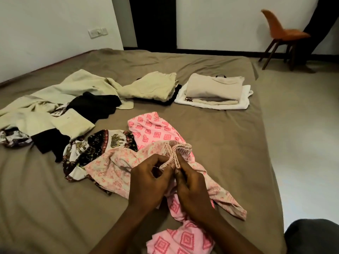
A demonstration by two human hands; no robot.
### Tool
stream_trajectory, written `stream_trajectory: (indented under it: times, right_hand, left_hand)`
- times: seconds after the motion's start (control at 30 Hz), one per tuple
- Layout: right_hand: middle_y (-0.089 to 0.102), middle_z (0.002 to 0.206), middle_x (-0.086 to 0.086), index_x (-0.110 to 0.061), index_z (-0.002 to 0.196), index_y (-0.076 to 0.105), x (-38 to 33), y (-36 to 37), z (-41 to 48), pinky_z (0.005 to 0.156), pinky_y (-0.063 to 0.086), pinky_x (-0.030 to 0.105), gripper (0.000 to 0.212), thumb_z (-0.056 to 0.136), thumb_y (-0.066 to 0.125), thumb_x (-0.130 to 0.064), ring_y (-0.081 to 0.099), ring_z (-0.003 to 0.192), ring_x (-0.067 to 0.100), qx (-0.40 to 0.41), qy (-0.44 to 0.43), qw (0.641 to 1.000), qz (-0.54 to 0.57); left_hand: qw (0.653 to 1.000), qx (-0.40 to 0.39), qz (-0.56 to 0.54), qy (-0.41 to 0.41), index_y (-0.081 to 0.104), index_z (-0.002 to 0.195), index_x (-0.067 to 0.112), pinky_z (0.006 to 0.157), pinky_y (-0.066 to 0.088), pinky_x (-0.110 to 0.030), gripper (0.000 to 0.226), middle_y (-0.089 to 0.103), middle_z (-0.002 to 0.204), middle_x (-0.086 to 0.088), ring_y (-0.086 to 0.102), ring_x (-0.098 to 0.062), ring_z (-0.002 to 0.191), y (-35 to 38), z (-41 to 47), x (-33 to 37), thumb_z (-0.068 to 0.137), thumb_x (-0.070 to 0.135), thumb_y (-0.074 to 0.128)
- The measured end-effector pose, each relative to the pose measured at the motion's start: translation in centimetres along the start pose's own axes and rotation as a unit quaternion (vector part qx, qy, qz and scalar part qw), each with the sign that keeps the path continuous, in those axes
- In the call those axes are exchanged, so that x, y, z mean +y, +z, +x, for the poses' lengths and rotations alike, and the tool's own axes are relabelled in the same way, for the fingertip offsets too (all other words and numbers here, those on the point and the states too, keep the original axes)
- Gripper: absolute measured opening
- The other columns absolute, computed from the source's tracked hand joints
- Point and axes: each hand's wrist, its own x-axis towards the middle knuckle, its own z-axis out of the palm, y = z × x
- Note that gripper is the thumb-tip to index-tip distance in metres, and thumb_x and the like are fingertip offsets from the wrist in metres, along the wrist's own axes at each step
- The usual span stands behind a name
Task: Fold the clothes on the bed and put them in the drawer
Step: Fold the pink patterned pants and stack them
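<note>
**Progress, judged partly done**

- Bed [211,129]: brown sheet, all the clothes were found lying on it. No drawer was seen in view, so nothing could be counted as put away.
- Loose heap [55,92], far left: cream garments were spread unfolded, with a black garment [93,105] lying over them. This was judged the largest share of work left.
- Beige stack [214,88], far right of the bed: folded pieces were piled on a white one. Counted as done.
- Cream pile [152,87], just beside that stack: it was folded over something black. Counted as done.
- Pink diamond garment [152,129]: unfolded, it was run from mid-bed down under the hands to the near edge.
- Elephant-print garment [102,145]: crumpled, and touched by the pink pieces.
- Pale floral garment [113,165]: the piece in hand, not yet folded. Its gathered waistband [176,153] was raised slightly.
- Left hand [148,182] and right hand [192,186]: the waistband was pinched by both, with the fingers [163,159] curled round it and the hands close together.

**Surroundings**

- Orange chair [282,32]: it was set on the floor well apart from the bed.
- Dark shape [311,235], near right corner: it could not be identified.
- Wall switch [97,32].

**Hindrance**

- The floral garment was overlapped with two others, so it was judged to need lifting free first.
</note>
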Motion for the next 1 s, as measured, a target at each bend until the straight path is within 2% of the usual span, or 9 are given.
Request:
stream_trajectory:
  times: [0.13, 0.23, 0.37, 0.47, 0.57, 0.7, 0.8, 0.9, 1.0]
  right_hand:
    - [0.044, 0.145, -0.030, -0.028, 0.157, 0.030, 0.0, 0.0, 0.0, 0.103, 0.037, 0.005, 0.055, 0.108, 0.046, -0.008, 0.043, 0.127, -0.024, -0.020, -0.017, 0.999, -0.026]
    - [0.035, 0.159, -0.023, -0.031, 0.160, 0.029, 0.1, 0.3, -0.3, 0.118, 0.030, 0.016, 0.057, 0.108, 0.044, -0.013, 0.032, 0.145, -0.010, -0.039, -0.049, 0.997, -0.037]
    - [0.049, 0.149, -0.023, -0.037, 0.148, 0.046, 0.2, 0.8, -0.5, 0.115, 0.036, 0.019, 0.060, 0.098, 0.047, -0.005, 0.044, 0.140, -0.003, -0.053, -0.125, 0.991, -0.017]
    - [0.067, 0.136, -0.007, -0.021, 0.122, 0.074, 0.6, 0.7, -0.2, 0.114, 0.040, 0.027, 0.046, 0.088, 0.052, 0.002, 0.055, 0.135, 0.010, -0.081, -0.176, 0.981, -0.015]
    - [0.077, 0.104, -0.006, -0.013, 0.092, 0.079, -0.6, 0.8, 0.2, 0.092, 0.055, 0.030, 0.029, 0.084, 0.053, -0.004, 0.071, 0.106, 0.013, -0.002, -0.103, 0.991, 0.084]
    - [0.068, 0.105, -0.010, -0.029, 0.111, 0.066, -3.2, -0.4, 2.8, 0.073, 0.056, 0.033, 0.029, 0.091, 0.060, -0.048, 0.067, 0.088, 0.011, 0.146, -0.032, 0.988, 0.035]
    - [0.057, 0.120, -0.009, -0.037, 0.138, 0.052, -5.1, -1.8, 6.2, 0.082, 0.057, 0.037, 0.071, 0.076, 0.068, -0.067, 0.062, 0.098, 0.009, 0.038, 0.075, 0.987, -0.136]
    - [0.070, 0.110, -0.002, -0.026, 0.128, 0.069, -8.3, -3.2, 9.2, 0.074, 0.062, 0.035, 0.051, 0.080, 0.083, -0.034, 0.068, 0.088, 0.013, -0.081, 0.097, 0.969, -0.213]
    - [0.073, 0.113, -0.001, -0.027, 0.120, 0.071, -12.3, -3.8, 11.3, 0.066, 0.058, 0.026, 0.040, 0.081, 0.083, -0.026, 0.069, 0.083, 0.009, -0.143, 0.051, 0.940, -0.305]
  left_hand:
    - [0.999, 0.005, 0.027, 0.032, 0.079, 0.110, 0.025, 0.071, 0.062, -0.037, 0.023, 0.077, 0.093, 0.017, 0.073, -0.002, 0.084, 0.0, -0.2, -0.2, 0.096, 0.038, 0.067]
    - [0.999, -0.020, 0.030, 0.010, 0.077, 0.111, 0.030, 0.071, 0.061, -0.038, 0.032, 0.077, 0.091, 0.019, 0.072, 0.000, 0.082, 0.1, -0.1, 0.2, 0.097, 0.053, 0.060]
    - [0.996, -0.047, -0.039, -0.066, 0.077, 0.106, 0.030, 0.079, 0.062, -0.043, 0.026, 0.078, 0.090, 0.016, 0.074, -0.003, 0.086, -0.5, 0.7, 0.1, 0.091, 0.051, 0.073]
    - [0.991, -0.064, -0.062, -0.102, 0.076, 0.102, 0.024, 0.081, 0.060, -0.052, 0.029, 0.079, 0.089, 0.006, 0.075, -0.013, 0.087, -1.5, 1.8, -0.8, 0.088, 0.050, 0.072]
    - [0.987, -0.122, -0.051, -0.088, 0.076, 0.103, 0.022, 0.084, 0.060, -0.051, 0.014, 0.078, 0.093, 0.004, 0.074, -0.013, 0.090, -2.5, 2.7, -1.2, 0.100, 0.033, 0.067]
    - [0.986, -0.148, 0.065, 0.036, 0.072, 0.121, 0.031, 0.080, 0.057, -0.029, 0.021, 0.076, 0.103, 0.019, 0.070, 0.002, 0.094, -4.7, 3.8, -0.7, 0.103, 0.031, 0.061]
    - [0.966, -0.204, 0.125, 0.103, 0.065, 0.130, 0.030, 0.072, 0.051, -0.022, 0.027, 0.073, 0.098, 0.018, 0.067, 0.002, 0.085, -6.4, 4.9, 0.3, 0.104, 0.031, 0.058]
    - [0.924, -0.242, 0.240, 0.172, 0.057, 0.142, 0.027, 0.078, 0.047, -0.023, 0.041, 0.072, 0.115, 0.007, 0.064, -0.005, 0.096, -8.7, 6.3, 1.2, 0.102, 0.031, 0.062]
    - [0.891, -0.259, 0.319, 0.193, 0.051, 0.148, 0.028, 0.084, 0.042, -0.024, 0.049, 0.067, 0.131, 0.004, 0.061, -0.013, 0.112, -11.7, 7.8, 2.4, 0.100, 0.027, 0.064]
